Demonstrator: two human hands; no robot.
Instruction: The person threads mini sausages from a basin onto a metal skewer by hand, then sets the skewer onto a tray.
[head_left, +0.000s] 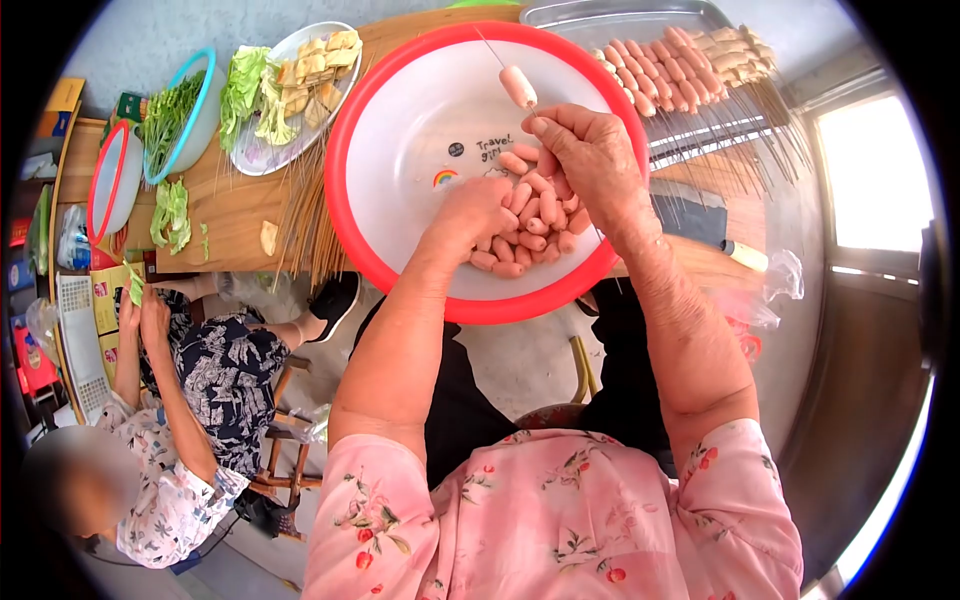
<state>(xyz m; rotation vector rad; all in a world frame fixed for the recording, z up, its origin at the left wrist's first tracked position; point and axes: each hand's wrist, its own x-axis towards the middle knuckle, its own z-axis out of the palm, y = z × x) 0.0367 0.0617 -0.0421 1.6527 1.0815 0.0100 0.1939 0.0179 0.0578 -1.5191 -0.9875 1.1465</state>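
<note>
A white basin with a red rim (345,150) holds a pile of small pink sausages (540,215) at its right side. My right hand (590,160) is closed on a thin skewer (487,45) above the basin. One sausage (518,88) is threaded on that skewer, just above my fingertips. My left hand (474,212) rests low in the basin at the left edge of the pile, its fingers curled against the sausages. What those fingers hold, if anything, is hidden.
A metal tray (570,14) bears filled skewers at the back right. A knife (743,254) lies below it. Bare skewers (312,225), a food plate (245,155) and a blue-rimmed basin (208,110) stand left. Another person (165,450) sits at lower left, holding greens.
</note>
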